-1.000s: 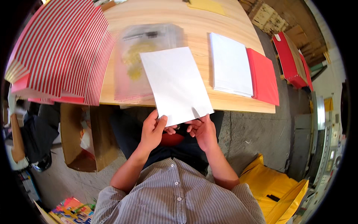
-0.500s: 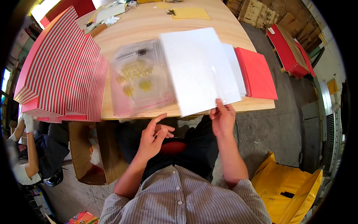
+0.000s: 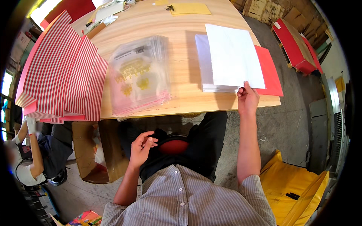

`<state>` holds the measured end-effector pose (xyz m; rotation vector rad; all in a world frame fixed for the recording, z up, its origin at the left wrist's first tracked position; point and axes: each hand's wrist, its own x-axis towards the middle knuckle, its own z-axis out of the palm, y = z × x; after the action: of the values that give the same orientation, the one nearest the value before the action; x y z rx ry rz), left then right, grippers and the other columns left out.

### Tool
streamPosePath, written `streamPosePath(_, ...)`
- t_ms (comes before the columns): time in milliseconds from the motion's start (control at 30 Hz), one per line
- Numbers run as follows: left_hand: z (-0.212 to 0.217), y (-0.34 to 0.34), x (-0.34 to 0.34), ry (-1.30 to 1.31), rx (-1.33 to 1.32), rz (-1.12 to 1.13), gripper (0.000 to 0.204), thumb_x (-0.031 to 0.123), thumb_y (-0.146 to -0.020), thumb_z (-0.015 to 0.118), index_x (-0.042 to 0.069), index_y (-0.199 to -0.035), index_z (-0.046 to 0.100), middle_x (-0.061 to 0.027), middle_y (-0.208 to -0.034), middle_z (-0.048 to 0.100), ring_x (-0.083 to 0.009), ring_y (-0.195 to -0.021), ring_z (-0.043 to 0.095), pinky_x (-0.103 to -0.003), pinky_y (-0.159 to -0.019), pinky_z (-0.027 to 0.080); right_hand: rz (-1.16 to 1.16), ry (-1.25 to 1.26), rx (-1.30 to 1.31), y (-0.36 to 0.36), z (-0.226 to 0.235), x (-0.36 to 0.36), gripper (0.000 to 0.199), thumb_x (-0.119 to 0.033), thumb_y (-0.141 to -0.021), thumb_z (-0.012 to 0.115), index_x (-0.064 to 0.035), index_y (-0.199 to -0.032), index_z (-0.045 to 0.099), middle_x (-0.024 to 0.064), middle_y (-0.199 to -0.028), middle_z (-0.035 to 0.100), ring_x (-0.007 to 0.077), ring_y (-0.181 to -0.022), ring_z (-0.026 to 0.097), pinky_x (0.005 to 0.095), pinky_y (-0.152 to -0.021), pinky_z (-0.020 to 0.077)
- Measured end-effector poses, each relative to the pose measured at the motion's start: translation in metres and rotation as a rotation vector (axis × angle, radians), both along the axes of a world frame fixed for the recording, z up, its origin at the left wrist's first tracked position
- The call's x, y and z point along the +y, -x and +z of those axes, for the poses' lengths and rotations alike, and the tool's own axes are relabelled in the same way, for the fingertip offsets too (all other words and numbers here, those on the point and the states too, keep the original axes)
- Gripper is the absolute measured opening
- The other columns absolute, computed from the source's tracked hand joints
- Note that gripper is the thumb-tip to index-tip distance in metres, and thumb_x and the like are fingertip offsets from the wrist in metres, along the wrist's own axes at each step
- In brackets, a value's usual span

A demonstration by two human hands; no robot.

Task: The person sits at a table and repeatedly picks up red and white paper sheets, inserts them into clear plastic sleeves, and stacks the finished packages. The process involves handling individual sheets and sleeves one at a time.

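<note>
One sheet in right hand

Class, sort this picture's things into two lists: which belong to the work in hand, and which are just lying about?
In the work:
right hand, holding a white sheet
white stack partly beneath it
likely clear printed bags, red pile

Apparently lying about:
flat yellow item
yellow bag on the floor
cardboard box
striped stack (role unclear)
</note>
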<state>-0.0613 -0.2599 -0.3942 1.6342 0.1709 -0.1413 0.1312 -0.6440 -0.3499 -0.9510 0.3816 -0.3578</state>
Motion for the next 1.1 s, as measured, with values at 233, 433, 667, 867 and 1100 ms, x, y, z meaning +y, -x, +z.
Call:
streamPosePath(233,0.003,0.000,-0.010,-0.087,-0.011,-0.054,0.027,0.011,-0.099,0.058,0.000,-0.123,0.060,-0.0116,-0.097,0.072,-0.0149,-0.084,0.069,-0.027,-0.076,0.054,0.136,0.114,0.178,-0.012,-0.027,0.012,0.022,-0.015,-0.096,0.065,0.0038,-0.097,0.054,0.0122,-0.085,0.063,0.0210,-0.071,0.067,0.0308,-0.056,0.0518)
streamPosePath(433,-0.003,0.007,-0.005,-0.122,0.011,-0.044,0.026,0.010,-0.098,0.058,-0.002,-0.121,0.060,-0.0126,-0.096,0.073,-0.0166,-0.084,0.071,-0.028,-0.076,0.055,0.118,0.129,0.183,-0.009,-0.022,0.018,0.022,-0.013,-0.097,0.064,0.0049,-0.095,0.051,0.0157,-0.085,0.062,0.0248,-0.073,0.068,0.0325,-0.061,0.0577)
streamPosePath(667,0.000,0.009,0.005,-0.138,-0.004,-0.044,0.026,0.009,-0.097,0.059,-0.002,-0.120,0.061,-0.0131,-0.096,0.073,-0.0177,-0.084,0.071,-0.029,-0.077,0.055,0.036,0.104,0.200,-0.010,-0.025,0.022,0.023,-0.014,-0.096,0.065,0.0061,-0.095,0.052,0.0158,-0.084,0.063,0.0248,-0.073,0.069,0.0314,-0.061,0.0603)
streamPosePath(867,0.002,0.009,0.017,-0.184,-0.037,-0.075,0.025,0.008,-0.097,0.059,0.001,-0.121,0.061,-0.0124,-0.098,0.073,-0.0155,-0.087,0.070,-0.029,-0.078,0.054,0.040,0.144,0.183,-0.001,-0.024,0.021,0.032,-0.026,-0.092,0.072,0.0002,-0.085,0.056,0.0108,-0.073,0.061,0.0173,-0.063,0.061,0.0277,-0.051,0.0518)
streamPosePath(1100,0.038,0.008,0.048,-0.370,-0.246,0.025,0.025,0.009,-0.093,0.065,0.001,-0.117,0.065,-0.0126,-0.099,0.072,-0.0176,-0.089,0.070,-0.030,-0.080,0.055,-0.044,0.504,0.015,0.035,-0.003,0.062,0.041,-0.031,-0.100,0.060,-0.0051,-0.070,0.051,0.0037,-0.063,0.055,0.0099,-0.053,0.048,0.0254,-0.048,0.0361)
